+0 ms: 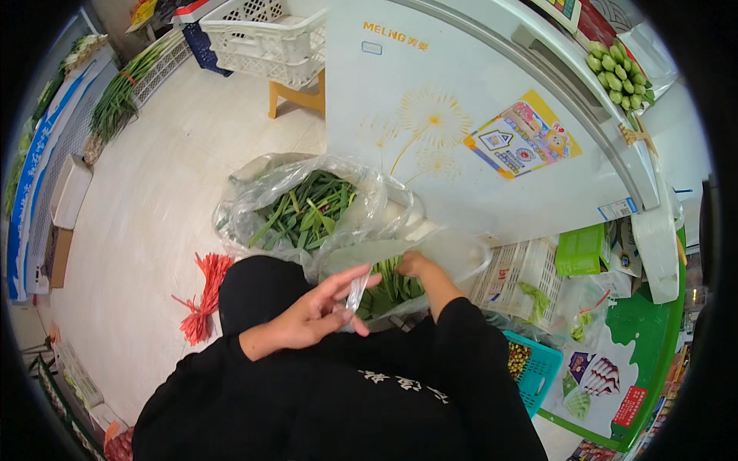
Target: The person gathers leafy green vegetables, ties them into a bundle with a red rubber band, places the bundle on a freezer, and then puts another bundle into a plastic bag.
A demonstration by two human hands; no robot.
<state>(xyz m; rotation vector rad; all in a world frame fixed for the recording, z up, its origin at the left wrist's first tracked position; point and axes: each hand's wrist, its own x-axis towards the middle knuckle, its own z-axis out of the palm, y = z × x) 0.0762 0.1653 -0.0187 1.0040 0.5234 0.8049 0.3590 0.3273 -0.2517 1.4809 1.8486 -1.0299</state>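
A clear plastic bag (453,250) of leafy greens (393,286) stands open in front of me. My right hand (415,265) reaches into its mouth, with curled fingers on the stalks. To the left, above my knee, my left hand (314,311) has its fingers stretched forward and a thin strip of clear plastic (357,292) between fingers and thumb. Whether that strip belongs to the bag I cannot tell. Just beyond, a larger clear bag (238,211) holds a heap of long dark green leaves (307,211).
A white chest freezer (461,100) rises ahead and right. Red string (204,300) lies on the floor (146,253) at left. White crates (265,46) rest on a yellow stool (296,98) behind. A blue-green basket (542,376) sits by my right side, with bundled okra-like green pods (619,75) far right.
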